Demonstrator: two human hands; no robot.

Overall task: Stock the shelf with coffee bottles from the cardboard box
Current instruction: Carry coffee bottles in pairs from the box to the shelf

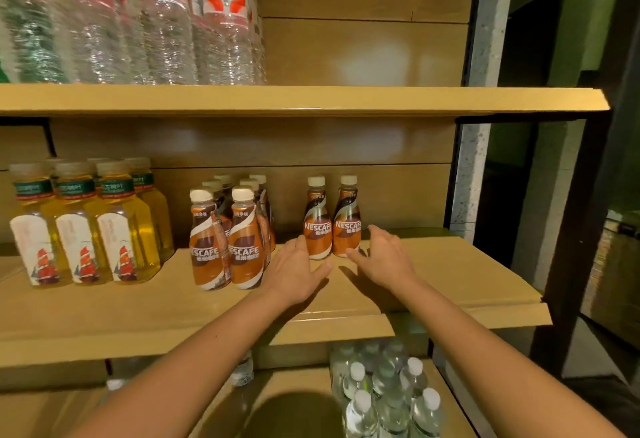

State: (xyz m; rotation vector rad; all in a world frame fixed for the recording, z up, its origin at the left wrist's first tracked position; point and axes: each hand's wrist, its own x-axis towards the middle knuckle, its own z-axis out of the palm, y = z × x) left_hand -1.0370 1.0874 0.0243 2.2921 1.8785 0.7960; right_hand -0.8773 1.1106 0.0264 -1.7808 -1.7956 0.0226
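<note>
Two orange-and-brown coffee bottles with white caps stand side by side on the middle shelf point(433, 264): one on the left point(317, 219), one on the right point(347, 218). My left hand point(294, 273) is open just left of and in front of the left bottle, fingertips near its base. My right hand point(384, 256) is open just right of the right bottle. Neither hand holds anything. A block of several more coffee bottles point(228, 237) stands further left on the same shelf. The cardboard box is out of sight.
Yellow tea bottles point(86, 226) fill the shelf's left end. Large water bottles point(138, 18) stand on the upper shelf. Small water bottles point(388, 396) sit on the lower shelf. A dark post point(571, 230) bounds the shelf on the right.
</note>
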